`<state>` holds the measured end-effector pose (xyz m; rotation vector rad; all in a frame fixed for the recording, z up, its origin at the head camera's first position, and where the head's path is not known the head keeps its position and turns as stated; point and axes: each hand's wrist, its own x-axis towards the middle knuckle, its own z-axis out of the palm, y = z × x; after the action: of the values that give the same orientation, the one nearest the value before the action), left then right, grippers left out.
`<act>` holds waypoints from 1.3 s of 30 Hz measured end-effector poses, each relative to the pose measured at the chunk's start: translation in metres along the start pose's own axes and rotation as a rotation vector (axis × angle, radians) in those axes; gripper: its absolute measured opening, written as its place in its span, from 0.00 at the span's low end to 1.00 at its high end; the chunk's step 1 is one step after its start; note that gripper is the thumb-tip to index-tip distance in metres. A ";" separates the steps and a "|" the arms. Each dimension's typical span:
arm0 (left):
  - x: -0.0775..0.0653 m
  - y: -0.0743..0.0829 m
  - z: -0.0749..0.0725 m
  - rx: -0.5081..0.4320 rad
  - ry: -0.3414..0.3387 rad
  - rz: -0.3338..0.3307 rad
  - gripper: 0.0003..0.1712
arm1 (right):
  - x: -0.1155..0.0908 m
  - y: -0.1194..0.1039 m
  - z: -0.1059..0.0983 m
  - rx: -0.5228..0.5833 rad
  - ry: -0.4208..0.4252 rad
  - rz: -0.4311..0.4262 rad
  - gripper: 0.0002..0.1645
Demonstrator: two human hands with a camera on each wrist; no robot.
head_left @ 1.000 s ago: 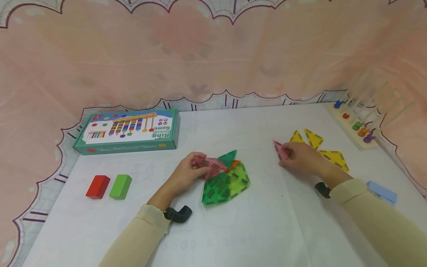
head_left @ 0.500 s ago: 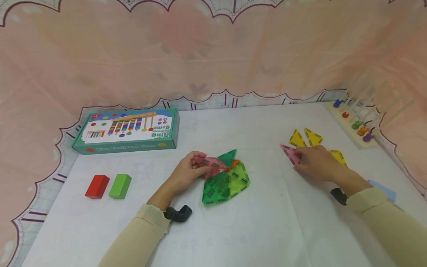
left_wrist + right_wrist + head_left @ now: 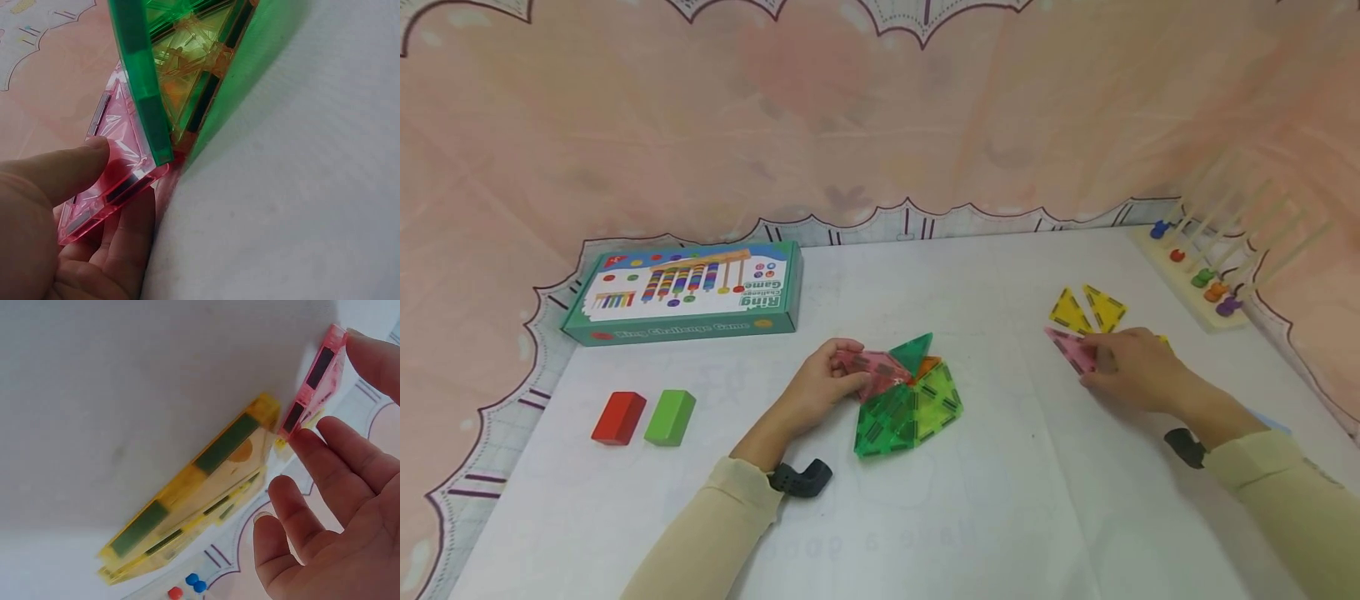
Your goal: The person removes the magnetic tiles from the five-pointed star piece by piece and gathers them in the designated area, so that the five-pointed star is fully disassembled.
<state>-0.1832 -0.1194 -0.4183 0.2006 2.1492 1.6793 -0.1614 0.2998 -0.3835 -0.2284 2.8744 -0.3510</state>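
My left hand [image 3: 816,392] pinches a pink see-through magnetic tile [image 3: 874,372] between thumb and fingers. That tile joins a small build of magnetic tiles, with a dark green triangle [image 3: 913,354] standing up at the back, green tiles [image 3: 886,423] in front, lime tiles [image 3: 937,404] at the right and a bit of orange tile [image 3: 928,366]. Farther right, my right hand [image 3: 1142,371] pinches a pink triangular magnetic tile [image 3: 1067,347] by its edge. Two yellow triangular tiles [image 3: 1106,308] lie just behind it. Another yellow tile [image 3: 206,465] is mostly hidden by this hand in the head view.
A Ring Challenge Game box [image 3: 685,292] lies at the back left. Nearer stand a red block [image 3: 618,418] and a green block [image 3: 670,418]. A wooden rack [image 3: 1191,283] with upright pegs and small coloured pieces stands at the back right. A light blue piece [image 3: 1272,422] shows behind the right wrist.
My right hand has moved right with the pink triangle, to just in front of the two yellow triangles, and now covers most of the third yellow tile. The left hand stays in place.
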 end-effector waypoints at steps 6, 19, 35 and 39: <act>-0.009 0.019 0.001 0.005 0.001 0.011 0.25 | -0.002 0.003 -0.005 0.021 -0.007 0.008 0.38; -0.013 0.023 -0.002 0.010 0.018 0.010 0.24 | 0.014 -0.065 -0.015 0.292 -0.020 -0.117 0.35; 0.002 -0.008 -0.001 0.005 0.030 0.014 0.25 | 0.069 -0.145 0.029 0.501 -0.217 -0.307 0.31; 0.002 -0.008 0.000 0.012 0.032 0.017 0.25 | 0.070 -0.155 0.030 0.557 -0.205 -0.319 0.30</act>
<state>-0.1844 -0.1207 -0.4263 0.1969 2.1872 1.6900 -0.2013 0.1322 -0.3871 -0.5747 2.4161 -1.0895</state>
